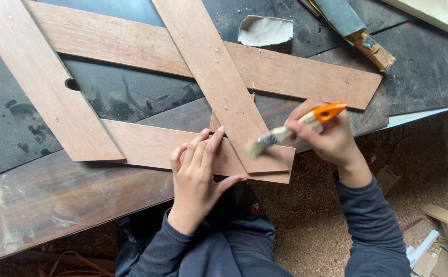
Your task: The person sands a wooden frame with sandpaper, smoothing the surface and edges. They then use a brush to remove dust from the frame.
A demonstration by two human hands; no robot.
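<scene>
A paintbrush (290,129) with an orange-ended handle is sitting in the right hand (326,134), whose fingers are wrapping closed around the handle; its pale bristles are pointing away from the grip toward the left hand and are hovering at, or just touching, the near end of a diagonal plywood strip (218,82); the blur makes contact hard to judge. Just beyond the bristles from the grip, the left hand (195,177) is lying flat, fingers together and thumb spread, holding nothing and pressing down on a lower horizontal strip (147,146) that is running under the diagonal one. Farther from the grip, a long upper strip (131,43) is crossing beneath the diagonal, and another slanted strip (44,82) is overlapping both horizontals at the far side. All of them are resting on a dark workbench (106,97). Above the grip, a torn piece of sandpaper (265,31) and a wooden-handled tool (360,36) are lying on the bench, and below it sawdust (311,215) is covering the floor.
</scene>
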